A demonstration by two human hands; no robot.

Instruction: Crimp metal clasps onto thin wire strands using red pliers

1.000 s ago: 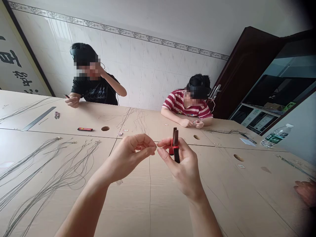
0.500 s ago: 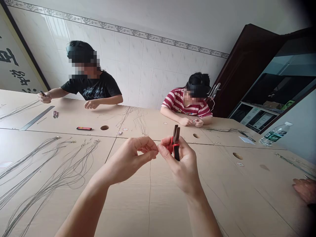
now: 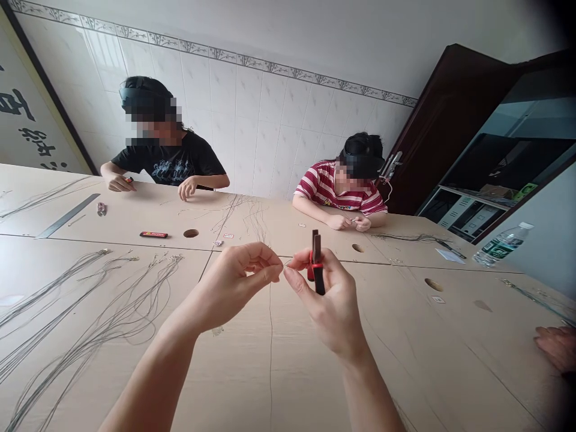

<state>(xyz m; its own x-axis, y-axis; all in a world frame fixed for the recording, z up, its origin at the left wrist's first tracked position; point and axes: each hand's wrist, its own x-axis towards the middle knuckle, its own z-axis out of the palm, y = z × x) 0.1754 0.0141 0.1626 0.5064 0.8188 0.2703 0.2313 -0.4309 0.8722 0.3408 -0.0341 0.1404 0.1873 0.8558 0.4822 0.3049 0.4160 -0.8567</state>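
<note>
In front of me, my left hand is closed in a pinch on the end of a thin dark cord, which hangs down over the table. My right hand is wrapped round small pliers with red and black handles, jaws pointing up. Its thumb and forefinger also pinch together close to my left fingertips; any small part between them is too tiny to make out. To the left, bundles of similar cords with metal ends lie on the table.
Across the table sit two people, one in black, one in stripes. A steel ruler, a red and black box, round table holes and a water bottle are around. Another person's hand rests at right.
Both my hands have shifted slightly left, and the pliers have turned a little more upright. The person in black has drawn the outstretched hand back toward the body.
</note>
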